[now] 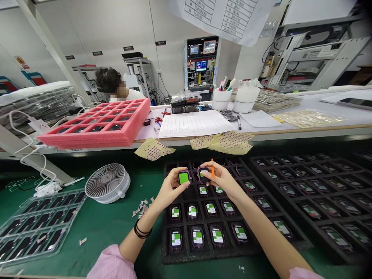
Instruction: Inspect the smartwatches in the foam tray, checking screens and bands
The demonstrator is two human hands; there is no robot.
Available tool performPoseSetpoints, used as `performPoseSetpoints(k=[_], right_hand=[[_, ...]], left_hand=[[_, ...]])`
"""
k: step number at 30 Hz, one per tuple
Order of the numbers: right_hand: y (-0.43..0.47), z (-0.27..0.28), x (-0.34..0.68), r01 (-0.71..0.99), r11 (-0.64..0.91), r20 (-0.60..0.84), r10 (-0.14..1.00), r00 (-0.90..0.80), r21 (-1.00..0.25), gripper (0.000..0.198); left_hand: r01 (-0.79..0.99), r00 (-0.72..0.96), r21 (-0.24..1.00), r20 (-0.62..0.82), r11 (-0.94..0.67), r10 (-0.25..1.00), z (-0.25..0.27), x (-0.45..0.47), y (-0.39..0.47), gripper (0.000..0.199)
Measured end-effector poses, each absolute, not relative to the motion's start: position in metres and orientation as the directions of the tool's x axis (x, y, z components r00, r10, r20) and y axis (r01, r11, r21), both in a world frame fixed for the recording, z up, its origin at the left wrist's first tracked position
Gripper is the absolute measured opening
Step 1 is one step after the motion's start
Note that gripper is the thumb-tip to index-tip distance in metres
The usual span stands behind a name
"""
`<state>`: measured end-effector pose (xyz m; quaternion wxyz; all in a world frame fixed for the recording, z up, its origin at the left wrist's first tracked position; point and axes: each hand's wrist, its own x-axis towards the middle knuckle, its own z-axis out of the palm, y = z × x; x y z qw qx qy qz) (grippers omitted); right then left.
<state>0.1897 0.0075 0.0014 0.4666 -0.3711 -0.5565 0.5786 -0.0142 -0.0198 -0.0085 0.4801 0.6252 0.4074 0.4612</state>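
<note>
In the middle of the frame, the left hand (167, 187) is pinching a watch (183, 178) with a bright green screen between thumb and fingers. Just beside it, the right hand (221, 179) is closing its fingertips around a second watch (203, 176), while an orange stick (212, 169) is poking up from the same hand. The two watches are hovering near each other over the far part of a black tray (170, 257), where rows of similar watches are lying in compartments, many of them showing green and white blocks. Another black tray (334, 254) is filling the right side of the frame. At the left, a round fan (108, 182) is standing on the green table (110, 240), with small scraps (142, 208) scattering to its lower right and a clear tray (65, 242) of dark pieces lying at the lower left. A pink foam tray (87, 140) is resting on the shelf at the upper left, and beyond it another person (110, 82) is sitting.
</note>
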Motion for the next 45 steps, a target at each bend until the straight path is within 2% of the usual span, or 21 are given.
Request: performPoseSetpoints(k=[3, 8, 12, 14, 18, 21, 25, 27, 30, 33, 37, 45], right_hand=[[0.009, 0.0, 0.19, -0.115, 0.058, 0.088, 0.957, -0.276, -0.992, 0.033], [0.01, 0.0, 0.19, -0.065, 0.053, 0.069, 0.959, -0.275, -0.996, 0.038], [0.007, -0.001, 0.185, 0.008, 0.024, 0.02, 0.944, -0.328, -1.0, 0.042], [0.005, -0.003, 0.181, 0.025, 0.016, 0.006, 0.931, -0.365, -1.0, 0.042], [-0.002, -0.006, 0.174, 0.057, 0.062, 0.033, 0.907, -0.421, -0.996, 0.039], [-0.007, -0.009, 0.173, 0.115, 0.113, 0.052, 0.901, -0.431, -0.987, 0.038], [-0.009, -0.013, 0.173, 0.172, 0.085, -0.007, 0.881, -0.474, -0.981, 0.047], [-0.007, -0.012, 0.174, 0.124, 0.054, -0.013, 0.875, -0.485, -0.991, 0.05], [-0.004, -0.009, 0.175, -0.013, 0.011, 0.017, 0.848, -0.53, -1.0, 0.05], [-0.002, -0.006, 0.176, -0.099, -0.064, 0.008, 0.801, -0.598, -0.993, 0.047], [-0.004, -0.006, 0.176, -0.183, -0.177, -0.011, 0.748, -0.664, -0.967, 0.046], [-0.007, -0.005, 0.178, -0.188, -0.153, 0.003, 0.768, -0.64, -0.97, 0.049]], left_hand=[[0.099, 0.243, 0.971, 0.188, -0.217, 0.952, -0.008, -0.015, -0.02, 0.043], [0.138, 0.282, 0.962, 0.189, -0.235, 0.941, -0.011, -0.015, -0.021, 0.056], [0.208, 0.31, 0.929, 0.235, -0.307, 0.921, -0.012, -0.013, -0.024, 0.051], [0.324, 0.296, 0.867, 0.288, -0.379, 0.911, -0.011, -0.012, -0.025, 0.048], [0.536, 0.334, 0.626, 0.459, -0.566, 0.823, -0.012, -0.011, -0.024, 0.047], [0.594, 0.395, 0.502, 0.499, -0.629, 0.771, -0.018, -0.011, -0.02, 0.048], [0.644, 0.425, 0.404, 0.517, -0.65, 0.743, -0.024, -0.011, -0.018, 0.046], [0.638, 0.413, 0.398, 0.547, -0.66, 0.729, -0.02, -0.013, -0.019, 0.042], [0.562, 0.377, 0.458, 0.599, -0.689, 0.706, -0.01, -0.014, -0.022, 0.04], [0.473, 0.36, 0.504, 0.638, -0.723, 0.68, -0.003, -0.014, -0.025, 0.043], [0.41, 0.384, 0.504, 0.661, -0.76, 0.645, -0.005, -0.013, -0.027, 0.048], [0.427, 0.415, 0.46, 0.666, -0.779, 0.62, -0.009, -0.011, -0.028, 0.05]])
